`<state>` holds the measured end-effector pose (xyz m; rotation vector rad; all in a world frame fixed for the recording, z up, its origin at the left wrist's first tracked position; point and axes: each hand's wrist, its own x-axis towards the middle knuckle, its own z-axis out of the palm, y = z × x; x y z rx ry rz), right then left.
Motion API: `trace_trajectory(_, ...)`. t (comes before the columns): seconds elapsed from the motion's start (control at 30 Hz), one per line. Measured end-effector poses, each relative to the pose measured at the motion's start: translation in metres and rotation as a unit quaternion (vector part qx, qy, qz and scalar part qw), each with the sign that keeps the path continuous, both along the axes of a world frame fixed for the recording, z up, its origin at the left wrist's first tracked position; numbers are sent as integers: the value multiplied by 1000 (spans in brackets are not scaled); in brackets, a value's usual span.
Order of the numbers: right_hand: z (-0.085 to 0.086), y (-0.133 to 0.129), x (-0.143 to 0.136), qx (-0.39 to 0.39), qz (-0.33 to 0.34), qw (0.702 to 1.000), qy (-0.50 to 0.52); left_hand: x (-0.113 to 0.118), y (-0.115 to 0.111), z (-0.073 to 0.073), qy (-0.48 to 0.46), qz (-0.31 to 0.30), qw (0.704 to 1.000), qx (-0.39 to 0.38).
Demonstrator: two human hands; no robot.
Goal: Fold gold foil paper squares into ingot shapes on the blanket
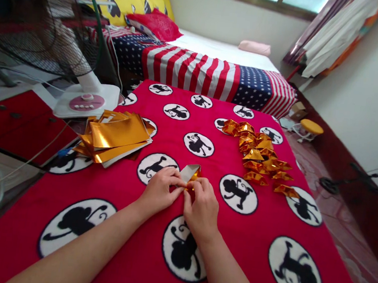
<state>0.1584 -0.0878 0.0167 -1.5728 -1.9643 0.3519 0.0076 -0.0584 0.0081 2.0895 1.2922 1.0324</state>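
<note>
A small sheet of gold foil paper (pixel 190 172), partly folded, is pinched between my two hands over the red cloth. Its pale back faces up on the left and shiny gold shows on the right. My left hand (pixel 164 187) closes its thumb and fingertips on the near left edge. From the right, my right hand (pixel 201 206) grips the same paper, fingertips almost touching the left ones. Fingers cover the paper's lower part. A loose stack of gold paper sheets (pixel 118 134) lies to the left. Several folded gold paper ingots (pixel 255 155) are grouped to the right.
The red cloth (pixel 163 132) with monkey circles covers the work surface. A fan's white base (pixel 110 99) stands at the back left beside a red cabinet (pixel 18 128). Behind is a bed with a striped cover (pixel 189 72). A yellow stool (pixel 312 126) stands on the right floor.
</note>
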Motion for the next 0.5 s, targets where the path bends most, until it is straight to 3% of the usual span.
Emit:
trace_trajectory(0.27,-8,16,6,43,69,990,117,-16,5,-1,-27,43,998,33)
trace_trajectory(0.5,-14,23,13,31,77,982,167,-37,12,3,36,-41,995,82)
